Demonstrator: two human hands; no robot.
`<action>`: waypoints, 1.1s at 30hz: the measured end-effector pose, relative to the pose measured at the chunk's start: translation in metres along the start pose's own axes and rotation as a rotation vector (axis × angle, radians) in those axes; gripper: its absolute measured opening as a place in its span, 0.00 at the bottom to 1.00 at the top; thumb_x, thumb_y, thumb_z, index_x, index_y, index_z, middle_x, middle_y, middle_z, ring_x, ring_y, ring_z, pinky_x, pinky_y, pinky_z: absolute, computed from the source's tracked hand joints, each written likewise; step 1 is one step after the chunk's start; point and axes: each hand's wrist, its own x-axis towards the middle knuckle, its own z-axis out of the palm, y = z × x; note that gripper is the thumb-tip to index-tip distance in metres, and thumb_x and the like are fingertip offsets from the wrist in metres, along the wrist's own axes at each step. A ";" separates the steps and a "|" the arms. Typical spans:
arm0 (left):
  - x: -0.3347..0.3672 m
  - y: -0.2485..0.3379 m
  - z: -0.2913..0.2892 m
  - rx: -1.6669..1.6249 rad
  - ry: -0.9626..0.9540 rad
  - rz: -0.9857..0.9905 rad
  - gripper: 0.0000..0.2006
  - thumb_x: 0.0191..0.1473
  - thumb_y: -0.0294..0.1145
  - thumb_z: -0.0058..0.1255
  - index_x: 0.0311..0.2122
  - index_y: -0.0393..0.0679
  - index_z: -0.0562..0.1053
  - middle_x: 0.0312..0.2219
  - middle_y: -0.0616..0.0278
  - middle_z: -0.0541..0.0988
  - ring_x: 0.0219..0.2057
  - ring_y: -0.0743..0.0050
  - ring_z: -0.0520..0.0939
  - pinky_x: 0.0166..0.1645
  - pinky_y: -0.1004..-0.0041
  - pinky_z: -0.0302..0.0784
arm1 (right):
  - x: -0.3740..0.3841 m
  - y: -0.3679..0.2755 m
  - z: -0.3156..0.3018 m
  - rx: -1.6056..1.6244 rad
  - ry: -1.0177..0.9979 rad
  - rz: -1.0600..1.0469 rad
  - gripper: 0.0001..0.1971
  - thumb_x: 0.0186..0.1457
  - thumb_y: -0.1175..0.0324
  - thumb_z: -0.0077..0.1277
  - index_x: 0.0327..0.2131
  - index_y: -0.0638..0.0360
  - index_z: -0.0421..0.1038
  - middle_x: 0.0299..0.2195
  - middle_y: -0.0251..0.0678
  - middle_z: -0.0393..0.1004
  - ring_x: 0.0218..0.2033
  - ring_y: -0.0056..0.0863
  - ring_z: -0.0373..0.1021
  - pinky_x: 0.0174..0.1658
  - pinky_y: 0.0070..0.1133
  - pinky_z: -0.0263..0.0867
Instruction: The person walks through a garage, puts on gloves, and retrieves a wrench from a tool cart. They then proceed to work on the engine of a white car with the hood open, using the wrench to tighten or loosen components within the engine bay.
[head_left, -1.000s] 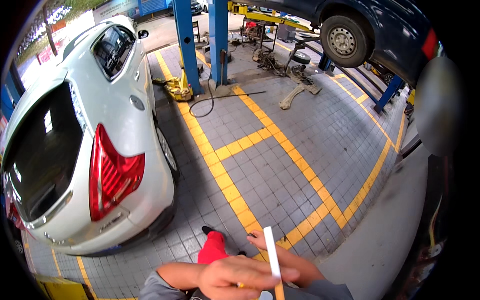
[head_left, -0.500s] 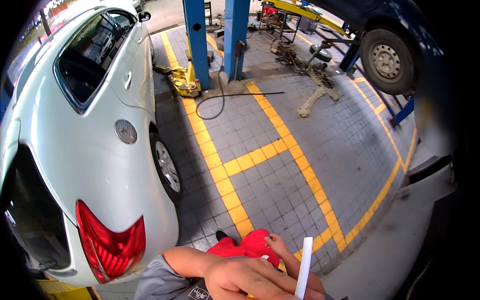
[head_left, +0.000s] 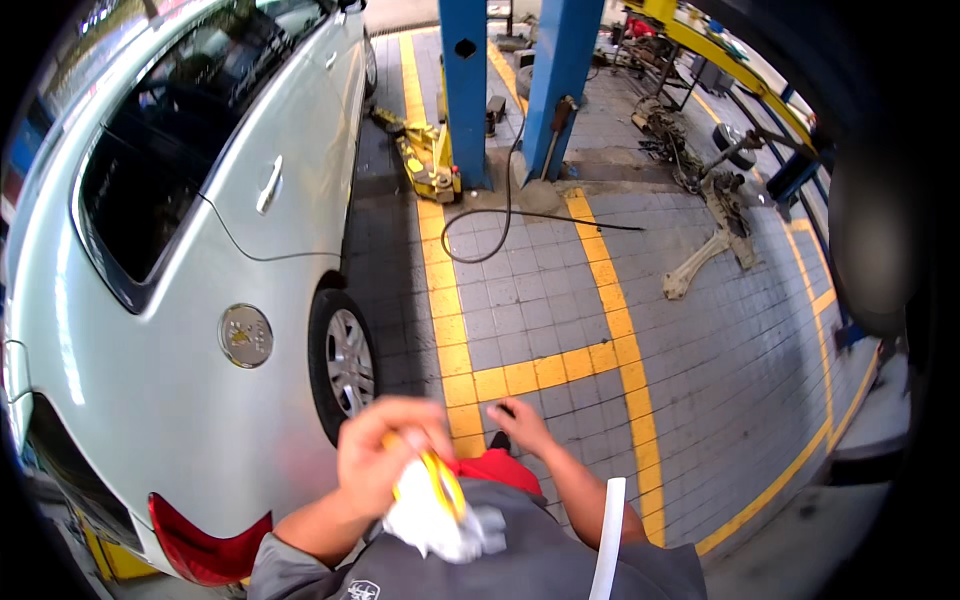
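My left hand is closed around a crumpled white cloth bundle with a yellow band, held before my chest near the silver car's rear wheel. Motion blurs the bundle, and whether it is a glove or a rag does not show. My right hand is held out low over the tiled floor, its fingers curled. Something small and dark shows at its fingertips, too small to name. A white strip stands upright in front of my right forearm.
A silver car stands close on my left. Ahead are blue lift posts, a yellow jack and a looped black hose. Greasy axle parts lie at the right on grey tiles with yellow lines.
My left hand has swung up and left from across my chest, and the white and yellow bundle now shows in it. My right hand has moved forward, away from my red trousers. The view has shifted.
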 end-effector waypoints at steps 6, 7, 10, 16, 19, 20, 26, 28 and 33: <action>0.075 -0.066 -0.089 0.390 0.392 -0.011 0.19 0.68 0.38 0.39 0.44 0.31 0.77 0.32 0.54 0.79 0.35 0.71 0.79 0.44 0.70 0.74 | 0.077 -0.217 -0.055 -0.097 -0.122 -0.327 0.09 0.56 0.68 0.59 0.27 0.60 0.71 0.20 0.25 0.67 0.22 0.15 0.61 0.26 0.19 0.58; 0.099 -0.069 -0.104 0.524 0.316 0.104 0.23 0.68 0.41 0.37 0.44 0.30 0.78 0.34 0.51 0.80 0.36 0.65 0.79 0.44 0.68 0.74 | 0.100 -0.241 -0.045 -0.153 -0.145 -0.430 0.08 0.55 0.70 0.58 0.27 0.60 0.70 0.20 0.27 0.68 0.21 0.18 0.63 0.26 0.20 0.58; 0.174 -0.056 -0.137 0.496 0.121 0.293 0.32 0.68 0.50 0.28 0.48 0.28 0.76 0.40 0.40 0.79 0.39 0.50 0.81 0.46 0.62 0.77 | 0.157 -0.306 -0.013 -0.194 -0.228 -0.591 0.05 0.48 0.73 0.58 0.24 0.58 0.71 0.20 0.31 0.72 0.19 0.26 0.70 0.23 0.22 0.63; 0.268 -0.027 -0.150 0.302 0.047 0.651 0.38 0.69 0.57 0.23 0.47 0.26 0.76 0.49 0.36 0.77 0.38 0.50 0.86 0.37 0.67 0.83 | 0.234 -0.376 0.009 -0.140 -0.234 -0.897 0.03 0.50 0.73 0.58 0.29 0.58 0.75 0.24 0.33 0.76 0.22 0.27 0.73 0.25 0.23 0.67; 0.288 -0.017 -0.166 0.478 0.136 0.702 0.37 0.69 0.56 0.23 0.45 0.27 0.76 0.48 0.37 0.77 0.35 0.54 0.86 0.32 0.70 0.82 | 0.273 -0.389 0.009 -0.117 -0.385 -0.943 0.03 0.50 0.73 0.58 0.29 0.58 0.75 0.24 0.33 0.76 0.22 0.27 0.73 0.25 0.23 0.67; 0.290 -0.014 -0.167 0.522 0.160 0.701 0.37 0.69 0.55 0.23 0.45 0.28 0.77 0.47 0.38 0.78 0.34 0.56 0.86 0.31 0.71 0.82 | 0.278 -0.390 0.007 -0.109 -0.427 -0.950 0.03 0.50 0.73 0.58 0.30 0.58 0.75 0.24 0.33 0.76 0.22 0.27 0.73 0.25 0.24 0.67; 0.285 -0.018 -0.129 0.753 0.532 0.783 0.31 0.68 0.48 0.26 0.43 0.29 0.77 0.45 0.39 0.79 0.30 0.61 0.86 0.26 0.73 0.80 | 0.305 -0.391 -0.012 -0.013 -0.798 -1.000 0.03 0.50 0.72 0.58 0.30 0.57 0.76 0.25 0.34 0.77 0.23 0.28 0.74 0.25 0.25 0.68; 0.283 -0.023 -0.112 0.819 0.649 0.834 0.30 0.67 0.46 0.27 0.43 0.29 0.77 0.45 0.39 0.79 0.30 0.62 0.86 0.26 0.74 0.79 | 0.310 -0.390 -0.014 0.011 -0.914 -1.017 0.03 0.51 0.72 0.58 0.31 0.57 0.77 0.25 0.34 0.77 0.23 0.28 0.74 0.25 0.25 0.68; 0.253 -0.037 -0.071 0.916 0.965 0.826 0.28 0.66 0.43 0.29 0.43 0.29 0.78 0.45 0.38 0.79 0.30 0.62 0.86 0.27 0.75 0.79 | 0.301 -0.384 0.004 0.066 -1.243 -1.024 0.03 0.51 0.72 0.57 0.31 0.57 0.77 0.26 0.35 0.77 0.24 0.29 0.74 0.25 0.26 0.69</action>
